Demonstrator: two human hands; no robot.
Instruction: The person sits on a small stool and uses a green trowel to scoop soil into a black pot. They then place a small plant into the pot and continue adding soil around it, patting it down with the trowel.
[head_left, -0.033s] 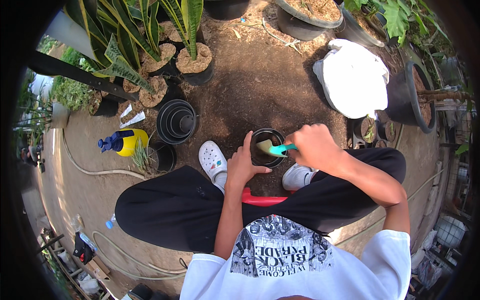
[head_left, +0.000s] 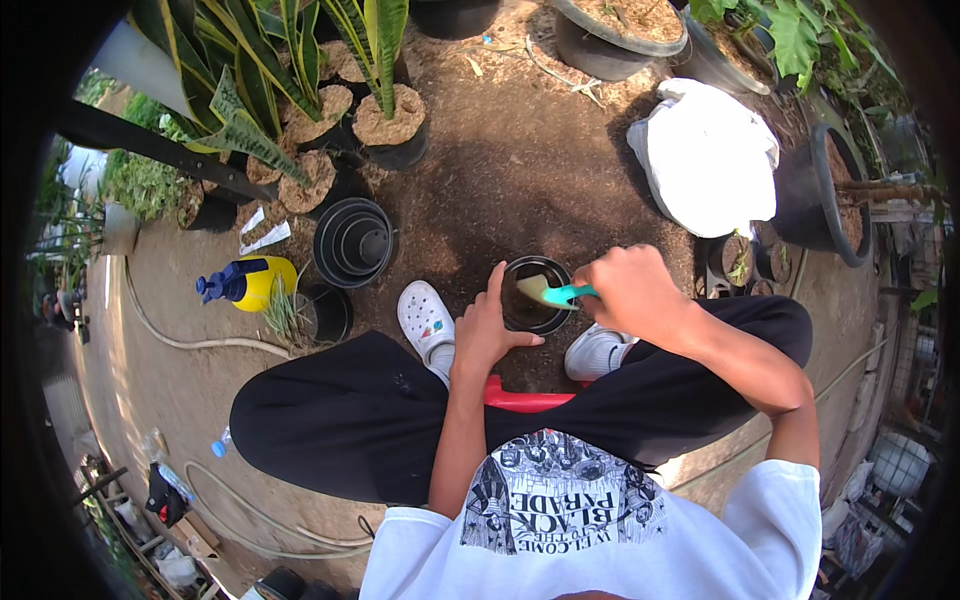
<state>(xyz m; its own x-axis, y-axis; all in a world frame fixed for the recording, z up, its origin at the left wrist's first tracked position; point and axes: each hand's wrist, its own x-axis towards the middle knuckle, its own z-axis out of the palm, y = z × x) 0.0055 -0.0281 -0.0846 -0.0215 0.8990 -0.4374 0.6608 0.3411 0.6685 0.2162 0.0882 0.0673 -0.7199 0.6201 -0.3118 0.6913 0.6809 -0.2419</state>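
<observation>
Between my feet stands a small black plant pot (head_left: 520, 316), and its dark inside is partly visible. My left hand (head_left: 484, 332) curves round the pot's left side, with forefinger and thumb spread apart against the rim. In my closed right hand (head_left: 630, 290) is the handle of a teal hand trowel (head_left: 572, 295). The trowel's pale, soil-smeared blade (head_left: 534, 288) tilts down into the pot's mouth. What lies at the bottom of the pot is too dark to make out.
To the left are nested black pots (head_left: 352, 243), a yellow spray bottle (head_left: 262, 284) and potted snake plants (head_left: 390, 125). A white sack (head_left: 705, 160) rests at the right, near large pots (head_left: 825, 190). A hose (head_left: 220, 345) crosses the ground. Beneath me is a red stool (head_left: 525, 400).
The trowel has shifted very slightly to the right in the pot, along with my right hand. My left hand keeps its place.
</observation>
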